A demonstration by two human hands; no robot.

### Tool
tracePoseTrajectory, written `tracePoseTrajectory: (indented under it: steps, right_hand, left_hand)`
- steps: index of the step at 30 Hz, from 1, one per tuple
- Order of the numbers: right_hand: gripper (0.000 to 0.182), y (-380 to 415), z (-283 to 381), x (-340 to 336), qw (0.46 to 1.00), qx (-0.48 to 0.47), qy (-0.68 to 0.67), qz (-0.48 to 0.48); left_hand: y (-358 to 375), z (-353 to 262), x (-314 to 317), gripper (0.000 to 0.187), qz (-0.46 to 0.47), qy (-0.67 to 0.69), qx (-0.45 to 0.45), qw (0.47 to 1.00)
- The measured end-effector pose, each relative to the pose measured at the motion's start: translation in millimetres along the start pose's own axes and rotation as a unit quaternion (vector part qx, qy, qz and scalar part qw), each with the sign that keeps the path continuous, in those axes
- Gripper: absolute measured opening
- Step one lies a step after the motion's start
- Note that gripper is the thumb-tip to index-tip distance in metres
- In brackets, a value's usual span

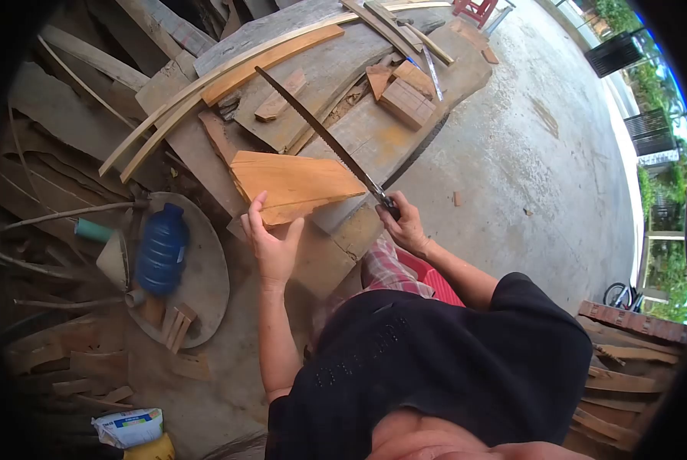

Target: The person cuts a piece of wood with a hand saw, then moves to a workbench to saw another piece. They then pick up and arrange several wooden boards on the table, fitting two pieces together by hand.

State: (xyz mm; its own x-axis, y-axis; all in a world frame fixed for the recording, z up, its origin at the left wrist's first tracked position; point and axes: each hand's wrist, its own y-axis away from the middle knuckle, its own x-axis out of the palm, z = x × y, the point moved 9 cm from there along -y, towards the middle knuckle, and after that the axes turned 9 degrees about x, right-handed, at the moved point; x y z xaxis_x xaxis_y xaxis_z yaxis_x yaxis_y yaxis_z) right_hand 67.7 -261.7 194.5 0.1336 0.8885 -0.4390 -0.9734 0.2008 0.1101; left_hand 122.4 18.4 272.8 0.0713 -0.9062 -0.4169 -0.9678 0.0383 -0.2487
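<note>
My right hand [406, 228] is wrapped round the dark handle of a handsaw [313, 123]. Its long toothed blade slants up and left, passing over the right part of an orange-brown wooden board [294, 180]. The board has an angled outline and a rough near edge. With thumb and fingers apart, my left hand [271, 238] grips that near edge at the board's lower left corner. Beneath the board is a thick wooden workbench [382, 172].
Wood blocks [409, 103] and a long curved strip [274, 65] lie on the bench. At left, a blue water bottle [162, 249] rests on a round board [213, 264]. Scrap timber [60, 115] is piled beyond it. Concrete floor [512, 184] stretches away at right.
</note>
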Motion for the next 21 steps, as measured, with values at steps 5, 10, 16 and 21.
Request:
tracePoseTrajectory:
  steps: [5,10,16,21]
  right_hand:
    - [0.017,82,1,-14,0.994,0.035,0.02,-0.1]
    - [0.016,139,-27,-39,0.979,0.086,0.02,-0.184]
    - [0.015,190,-59,-60,0.935,0.151,-0.035,-0.32]
    - [0.01,279,-64,-49,0.888,0.176,0.005,-0.425]
  left_hand:
    - [-17,-25,17,0.074,0.135,-0.073,0.115,0.981]
    - [-61,-80,54,0.064,0.183,-0.138,0.308,0.924]
    - [-79,-118,72,0.047,0.181,-0.222,0.449,0.846]
    - [-73,-85,85,0.038,0.338,-0.13,0.459,0.811]
